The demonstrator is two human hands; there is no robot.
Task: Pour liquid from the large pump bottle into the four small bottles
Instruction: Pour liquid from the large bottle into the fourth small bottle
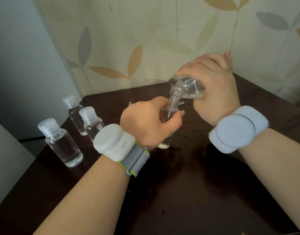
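Hands: your right hand (212, 85) grips the tilted clear large bottle (188, 87); your left hand (146, 121) grips the open small clear bottle (169, 112); three capped small bottles (88, 119) stand left on the dark worktop (196, 175).

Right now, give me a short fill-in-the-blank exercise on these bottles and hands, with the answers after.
1. The right hand tips the large bottle over the open small bottle, which the ____ hand holds.
2. ____ capped bottles stand at the left of the table.
3. The large bottle's neck has no ____ on it.

Answers: left; three; pump
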